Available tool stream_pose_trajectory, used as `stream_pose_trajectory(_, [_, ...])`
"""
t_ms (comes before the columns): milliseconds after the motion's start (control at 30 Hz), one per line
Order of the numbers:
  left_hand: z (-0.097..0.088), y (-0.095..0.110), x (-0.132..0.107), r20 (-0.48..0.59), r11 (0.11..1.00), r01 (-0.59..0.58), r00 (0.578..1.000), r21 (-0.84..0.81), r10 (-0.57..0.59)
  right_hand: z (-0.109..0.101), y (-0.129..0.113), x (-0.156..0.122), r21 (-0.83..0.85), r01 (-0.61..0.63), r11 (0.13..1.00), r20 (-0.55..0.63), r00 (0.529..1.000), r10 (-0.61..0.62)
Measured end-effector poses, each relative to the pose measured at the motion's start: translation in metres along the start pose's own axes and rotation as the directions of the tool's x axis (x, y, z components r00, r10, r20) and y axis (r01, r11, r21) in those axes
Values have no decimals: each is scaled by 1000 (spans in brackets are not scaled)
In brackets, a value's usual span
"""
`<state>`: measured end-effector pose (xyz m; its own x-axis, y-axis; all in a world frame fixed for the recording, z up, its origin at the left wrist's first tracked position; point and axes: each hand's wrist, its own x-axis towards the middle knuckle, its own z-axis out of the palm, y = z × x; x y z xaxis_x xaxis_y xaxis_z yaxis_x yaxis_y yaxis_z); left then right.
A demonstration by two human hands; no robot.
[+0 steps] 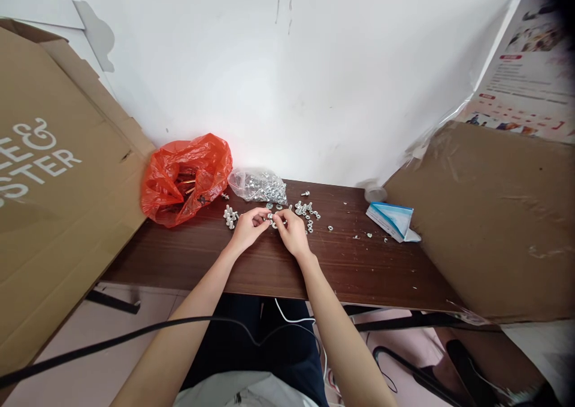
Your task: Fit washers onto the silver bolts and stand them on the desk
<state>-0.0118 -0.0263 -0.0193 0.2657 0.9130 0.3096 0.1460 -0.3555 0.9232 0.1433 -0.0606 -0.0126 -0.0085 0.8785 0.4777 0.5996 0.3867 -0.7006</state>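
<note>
My left hand (pixel 249 228) is closed, its thumb and fingertips pinching a small silvery metal fastener (pixel 270 216) over the table. Fingertip to fingertip with it, my right hand (pixel 293 233) is also closed in a pinch at the same piece. Whether the piece is a bolt or a nut is too small to tell. To the left of my hands stands a cluster of bolts (pixel 230 216). Just beyond my right hand are more bolts (pixel 303 207), with several loose nuts or washers (pixel 310 226) beside them. Flat washers (pixel 269 205) lie just past my fingertips.
An open red plastic bag (pixel 186 179) and a clear bag of metal hardware (pixel 259 185) sit at the back left of the brown table (pixel 359 269). A blue-and-white packet (pixel 393 220) lies at right. Cardboard (pixel 58 173) flanks the left side; a black cable (pixel 148 329) crosses in front.
</note>
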Motion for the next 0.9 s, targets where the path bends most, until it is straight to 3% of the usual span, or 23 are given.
stream_pose_trajectory(267, [0, 8, -3, 57, 991, -24, 998, 134, 17, -1, 0, 0, -21, -6, 1000, -7, 1000, 6])
stream_pose_trajectory(467, [0, 11, -5, 78, 990, 0, 997, 138, -11, 0, -1, 0, 7, -2, 1000, 38, 999, 2])
stream_pose_trajectory(733, [-1, 5, -1, 4, 980, -29, 1000, 195, 28, -1, -7, -3, 33, 23, 999, 109, 994, -26])
stream_pose_trajectory(900, [0, 2, -1, -18, 997, 11, 1000, 70, -10, -1, -3, -1, 47, 12, 999, 62, 998, -15])
